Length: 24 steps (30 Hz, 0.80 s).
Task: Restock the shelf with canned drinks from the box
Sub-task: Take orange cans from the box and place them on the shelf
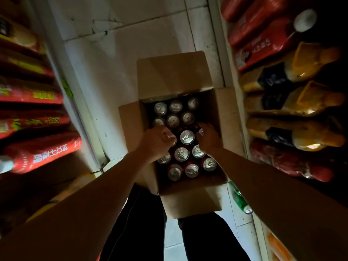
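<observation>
Two bare forearms reach from the lower frame into an open cardboard box [222, 113] at centre (flaps spread on the tiled floor [116, 76]), left hand [156, 143] gripping one can [172, 138], right hand [209, 137] curled over another can [201, 131]; bottled drinks [293, 102] line shelves on both sides beyond.

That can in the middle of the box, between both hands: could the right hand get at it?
Probably yes: the middle can stands uncovered in the open box, right beside the right hand.
</observation>
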Each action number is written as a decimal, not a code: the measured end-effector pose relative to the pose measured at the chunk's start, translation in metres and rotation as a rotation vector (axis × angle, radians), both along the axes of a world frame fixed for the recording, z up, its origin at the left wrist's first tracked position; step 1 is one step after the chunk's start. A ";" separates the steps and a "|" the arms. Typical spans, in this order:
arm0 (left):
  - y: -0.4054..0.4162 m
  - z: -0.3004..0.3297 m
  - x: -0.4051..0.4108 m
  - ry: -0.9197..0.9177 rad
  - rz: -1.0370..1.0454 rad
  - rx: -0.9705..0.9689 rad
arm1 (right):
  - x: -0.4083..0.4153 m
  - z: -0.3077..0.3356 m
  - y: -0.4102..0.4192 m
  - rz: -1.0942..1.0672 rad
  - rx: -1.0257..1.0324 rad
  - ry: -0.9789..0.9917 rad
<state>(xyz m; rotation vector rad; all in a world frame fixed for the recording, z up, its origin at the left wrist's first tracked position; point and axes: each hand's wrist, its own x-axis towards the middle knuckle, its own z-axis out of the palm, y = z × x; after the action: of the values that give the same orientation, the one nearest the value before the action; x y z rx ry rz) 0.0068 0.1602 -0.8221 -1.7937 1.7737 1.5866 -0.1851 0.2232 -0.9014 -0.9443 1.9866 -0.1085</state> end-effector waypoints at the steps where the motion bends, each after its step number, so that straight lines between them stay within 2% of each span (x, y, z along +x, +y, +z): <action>1: 0.003 -0.001 0.000 0.005 0.013 0.006 | 0.002 0.004 0.000 -0.025 -0.015 0.006; 6: 0.001 0.014 -0.009 0.044 -0.022 -0.010 | 0.000 0.065 -0.008 -0.145 -0.155 -0.001; 9: -0.010 0.046 -0.030 0.219 -0.128 -0.042 | -0.020 0.140 -0.011 -0.257 -0.231 -0.098; 11: -0.018 0.076 -0.049 0.311 -0.224 -0.103 | -0.035 0.199 -0.016 -0.366 -0.255 -0.247; 13: -0.025 0.129 -0.073 0.397 -0.241 -0.192 | -0.052 0.274 -0.017 -0.455 -0.260 -0.392; 15: -0.034 0.178 -0.091 0.469 -0.214 -0.262 | -0.061 0.334 -0.016 -0.482 -0.315 -0.404; 19: -0.036 0.315 -0.117 0.559 -0.246 -0.207 | -0.080 0.483 -0.007 -0.474 -0.493 -0.447; 22: -0.029 0.413 -0.131 0.673 -0.226 -0.061 | -0.092 0.573 0.006 -0.375 -0.627 -0.425; 24: -0.022 0.492 -0.143 0.759 -0.246 -0.033 | -0.099 0.643 0.021 -0.332 -0.704 -0.414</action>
<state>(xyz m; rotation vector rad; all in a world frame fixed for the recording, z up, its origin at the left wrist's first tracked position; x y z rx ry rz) -0.1362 0.1386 -0.3297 -0.9574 2.1919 2.3079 -0.2837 0.2438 -0.2585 -0.9022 1.7026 -1.1538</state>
